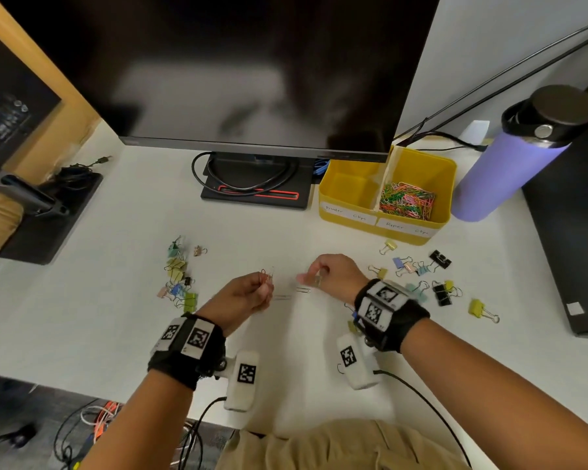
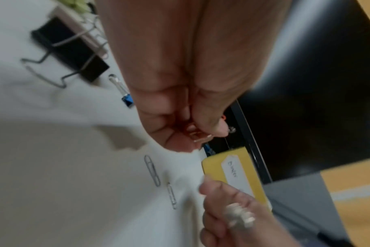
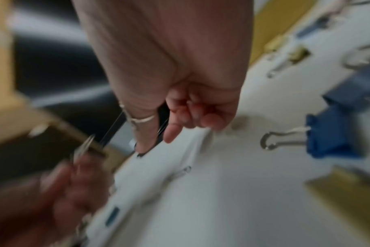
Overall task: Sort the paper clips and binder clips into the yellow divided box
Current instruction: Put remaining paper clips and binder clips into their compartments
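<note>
Head view: yellow plastic divided box behind the hands; right compartment heaped with coloured wire paper clips, left "Binder Clips" compartment bare. Coloured metal binder clips unsorted on the white desk, in clusters either side. Left hand pinching silver wire paper clips; right hand pinching more.

Left wrist: two more silver clips loose on the desk.

Right wrist: blurred; curled fingers only. Roughly halfway, by judgement.

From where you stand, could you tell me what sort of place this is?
Probably an office desk: a monitor stands on the white table, beside a yellow box labelled for clips and a water bottle.
</note>
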Demonstrator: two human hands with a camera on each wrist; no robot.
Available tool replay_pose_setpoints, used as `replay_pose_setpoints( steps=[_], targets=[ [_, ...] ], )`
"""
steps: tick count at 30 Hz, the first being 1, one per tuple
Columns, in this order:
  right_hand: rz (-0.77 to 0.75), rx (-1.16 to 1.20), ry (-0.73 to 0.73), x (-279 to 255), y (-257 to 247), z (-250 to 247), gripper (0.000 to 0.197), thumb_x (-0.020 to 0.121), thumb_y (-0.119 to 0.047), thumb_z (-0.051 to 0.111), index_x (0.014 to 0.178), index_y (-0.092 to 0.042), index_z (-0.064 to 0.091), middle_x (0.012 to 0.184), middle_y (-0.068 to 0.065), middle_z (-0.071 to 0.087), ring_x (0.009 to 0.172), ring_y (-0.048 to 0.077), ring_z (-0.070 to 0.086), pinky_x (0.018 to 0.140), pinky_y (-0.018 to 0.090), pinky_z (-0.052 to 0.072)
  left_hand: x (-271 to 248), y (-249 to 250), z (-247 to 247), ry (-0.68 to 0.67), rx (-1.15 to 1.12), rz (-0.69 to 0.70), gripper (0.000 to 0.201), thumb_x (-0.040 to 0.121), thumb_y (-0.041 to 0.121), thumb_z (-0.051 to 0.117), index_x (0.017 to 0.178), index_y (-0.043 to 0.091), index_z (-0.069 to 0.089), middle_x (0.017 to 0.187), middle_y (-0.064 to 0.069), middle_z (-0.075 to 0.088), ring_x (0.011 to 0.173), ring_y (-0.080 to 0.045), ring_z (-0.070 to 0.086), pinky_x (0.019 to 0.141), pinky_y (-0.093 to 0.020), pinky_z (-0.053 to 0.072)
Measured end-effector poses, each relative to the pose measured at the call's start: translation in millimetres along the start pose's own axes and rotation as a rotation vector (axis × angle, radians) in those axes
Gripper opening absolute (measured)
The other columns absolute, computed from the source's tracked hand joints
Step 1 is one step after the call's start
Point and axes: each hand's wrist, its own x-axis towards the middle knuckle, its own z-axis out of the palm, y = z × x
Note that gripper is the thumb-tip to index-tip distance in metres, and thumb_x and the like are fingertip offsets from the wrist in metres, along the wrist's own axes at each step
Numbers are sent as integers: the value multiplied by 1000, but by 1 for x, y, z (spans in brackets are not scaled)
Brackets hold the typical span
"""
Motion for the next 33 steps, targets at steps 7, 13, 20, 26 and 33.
replay_pose_setpoints(
  steps=[7, 13, 20, 26, 33],
  targets=[
    [-156, -692, -166, 7, -13, 22, 33, 90, -18, 57, 117, 0, 57, 130, 19, 50, 120, 30, 49, 95, 32, 41, -1, -20, -3, -10, -430, -38, 39, 57, 20, 88, 79, 16, 56, 69, 3, 58, 62, -11, 53, 57, -14, 48],
    [-115, -695, -192, 3, -6, 28, 29, 95, -14, 46, 118, 3, 51, 127, 22, 50, 116, 32, 51, 93, 34, 41, 5, -16, 8, 379, 827, 164, 23, 80, 27, 71, 98, 19, 60, 65, 8, 47, 58, -4, 41, 52, -10, 33],
    [-149, -499, -51, 11, -23, 20, 15, 90, 3, 43, 88, -10, 49, 123, 24, 52, 114, 31, 51, 92, 30, 39, 16, -16, 29, 265, 1143, 121, 23, 90, 19, 58, 107, 3, 61, 114, -12, 55, 99, -26, 59, 82, -28, 44],
    [-55, -504, -1, 43, -36, 22, 32, 91, 1, 45, 123, 3, 45, 127, 23, 51, 119, 33, 50, 97, 34, 40, 20, -13, 32, 160, 1168, 57, 11, 93, 3, 48, 95, 13, 52, 100, -5, 51, 106, -23, 59, 72, -19, 38],
    [-100, -706, 38, 47, -39, 40, 31, 95, 1, 36, 125, 6, 40, 129, 24, 49, 118, 35, 52, 97, 38, 44, -6, -13, -5, 312, 978, 188, 26, 85, 6, 64, 111, 6, 63, 88, -11, 72, 74, -10, 52, 65, -8, 35]
  ],
)
